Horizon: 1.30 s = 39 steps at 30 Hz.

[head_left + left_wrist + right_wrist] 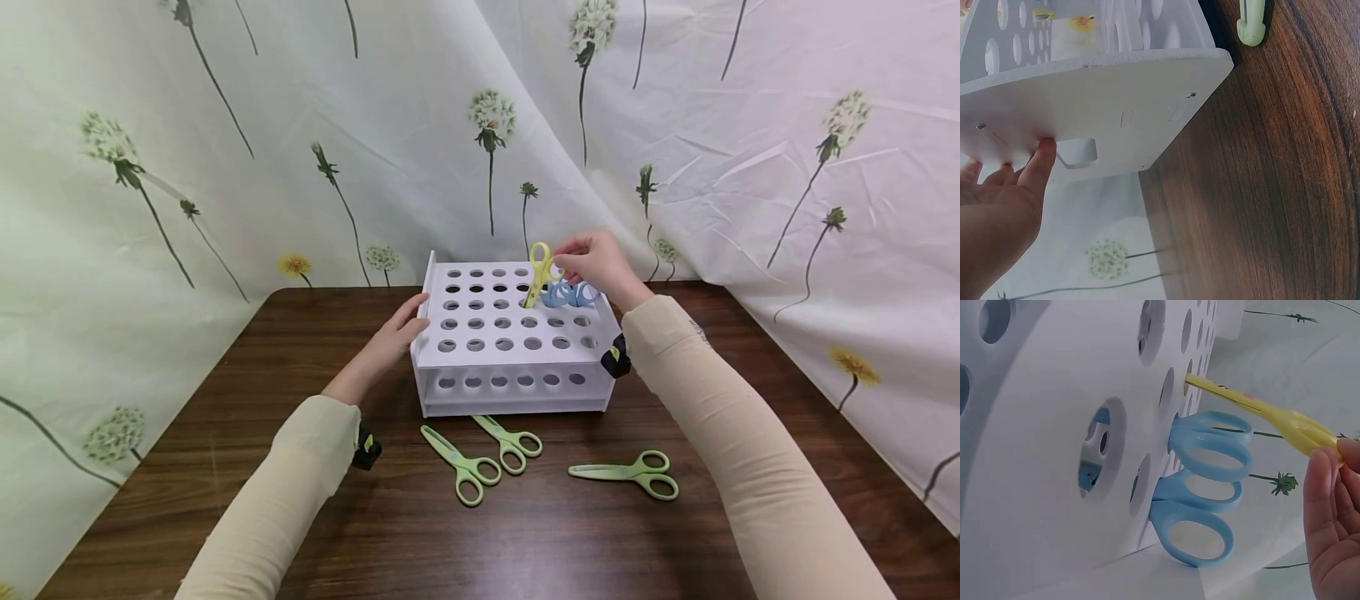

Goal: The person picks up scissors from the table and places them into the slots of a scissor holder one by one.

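My right hand [597, 263] pinches a pair of yellow scissors [537, 279] by the handle, blades pointing down. In the right wrist view the tip of the yellow scissors [1254, 407] is right at a hole of the white rack [1041, 487]. Beside it, two pairs of blue scissors [567, 293] stand in holes with their handles up. My left hand [392, 337] touches the left side of the white rack [480, 355]. The left wrist view shows the fingertips of my left hand [1013, 187] against the side panel, near its rectangular cutout.
Three pairs of green scissors [462, 465], [510, 442], [624, 472] lie on the dark wooden table [360, 533] in front of the rack. Behind stands a white curtain [420, 167] with dandelion prints.
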Motion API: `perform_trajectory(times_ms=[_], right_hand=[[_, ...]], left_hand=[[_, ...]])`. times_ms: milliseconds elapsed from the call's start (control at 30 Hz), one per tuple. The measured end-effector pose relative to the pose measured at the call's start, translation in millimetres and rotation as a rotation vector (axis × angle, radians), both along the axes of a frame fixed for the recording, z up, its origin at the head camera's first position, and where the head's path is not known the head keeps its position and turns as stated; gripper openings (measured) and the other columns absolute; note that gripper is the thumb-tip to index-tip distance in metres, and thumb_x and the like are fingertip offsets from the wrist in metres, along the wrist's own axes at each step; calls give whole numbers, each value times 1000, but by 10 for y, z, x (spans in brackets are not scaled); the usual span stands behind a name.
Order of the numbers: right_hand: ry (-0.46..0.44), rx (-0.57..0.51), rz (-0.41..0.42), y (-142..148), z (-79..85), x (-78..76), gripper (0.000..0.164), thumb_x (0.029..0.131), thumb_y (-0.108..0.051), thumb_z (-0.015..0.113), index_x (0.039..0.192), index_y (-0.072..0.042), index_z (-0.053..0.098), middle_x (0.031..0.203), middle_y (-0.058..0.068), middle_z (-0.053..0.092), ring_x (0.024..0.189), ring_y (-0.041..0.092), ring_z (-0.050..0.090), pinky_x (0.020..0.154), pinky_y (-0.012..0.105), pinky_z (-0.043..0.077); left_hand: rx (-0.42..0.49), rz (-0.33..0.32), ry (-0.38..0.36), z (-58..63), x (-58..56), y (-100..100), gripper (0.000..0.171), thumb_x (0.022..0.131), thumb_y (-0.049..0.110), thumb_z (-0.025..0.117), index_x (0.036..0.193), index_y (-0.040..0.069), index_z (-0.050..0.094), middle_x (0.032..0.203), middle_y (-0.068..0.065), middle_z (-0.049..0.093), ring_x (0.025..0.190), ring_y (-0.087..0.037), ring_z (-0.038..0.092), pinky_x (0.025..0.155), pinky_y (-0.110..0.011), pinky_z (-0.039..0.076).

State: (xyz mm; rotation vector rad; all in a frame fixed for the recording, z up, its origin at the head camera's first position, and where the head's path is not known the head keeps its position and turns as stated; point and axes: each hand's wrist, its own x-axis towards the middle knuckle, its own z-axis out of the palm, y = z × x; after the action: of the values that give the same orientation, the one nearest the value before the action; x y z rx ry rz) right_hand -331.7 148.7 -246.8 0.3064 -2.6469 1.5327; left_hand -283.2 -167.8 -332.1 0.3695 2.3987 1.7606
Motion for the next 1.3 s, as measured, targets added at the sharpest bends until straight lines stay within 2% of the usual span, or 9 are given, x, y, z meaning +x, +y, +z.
perform_trajectory(times_ms=[133,400,567,667,767,900,1100,1300], right_hand=[[-22,-5,-13,-12,-13,-7,17,87,-10,63,100,1,66,89,18,63,64,17,57,74,42,50],[-30,-29,-20,-37,-34,-9,20,87,-11,63,102,3,66,84,12,63,64,17,56,75,42,49],[-34,-44,-19,-46,-63,-30,20,87,-10,63,103,3,65,84,10,63,64,17,56,73,40,50],[-36,-40,-30,-50,-80,-42,20,87,-12,64,102,1,66,84,10,63,65,17,56,73,39,50],[-42,-48,-39,-60,-94,-47,19,87,-12,64,101,1,66,87,11,63,65,17,56,73,38,50],[-46,-63,-40,-86,-117,-48,19,87,-12,64,101,1,66,91,15,64,64,16,56,73,39,50],[-61,-60,-38,-128,-155,-50,18,87,-11,64,100,1,66,93,18,63,65,17,56,75,40,50],[-86,-53,-37,-146,-181,-65,19,87,-11,64,102,1,65,101,22,62,67,17,56,69,33,51]], left_hand=[[2,-2,1,-13,-12,-2,54,99,23,38,148,16,16,150,-17,12,125,-33,30,101,-47,25],[-13,11,-6,-3,-4,-5,53,99,25,38,148,18,18,150,-16,12,126,-33,29,101,-49,24],[-17,-7,-11,102,75,23,54,100,21,37,148,13,15,150,-19,9,128,-36,26,101,-51,23],[-18,-9,-4,93,69,24,53,100,21,37,148,12,15,150,-18,8,128,-37,25,101,-52,23],[-23,-7,15,-4,-11,-8,54,99,23,37,148,15,16,151,-17,8,128,-35,25,101,-51,24],[-32,-3,23,-8,-11,-7,54,99,24,38,148,16,16,150,-17,9,128,-35,26,101,-50,25],[-18,8,-3,-5,-7,-10,53,99,25,38,148,18,17,150,-15,11,128,-33,27,101,-49,25],[-21,2,-5,-8,-10,-14,54,99,26,38,148,18,17,150,-15,11,128,-33,27,101,-50,25]])
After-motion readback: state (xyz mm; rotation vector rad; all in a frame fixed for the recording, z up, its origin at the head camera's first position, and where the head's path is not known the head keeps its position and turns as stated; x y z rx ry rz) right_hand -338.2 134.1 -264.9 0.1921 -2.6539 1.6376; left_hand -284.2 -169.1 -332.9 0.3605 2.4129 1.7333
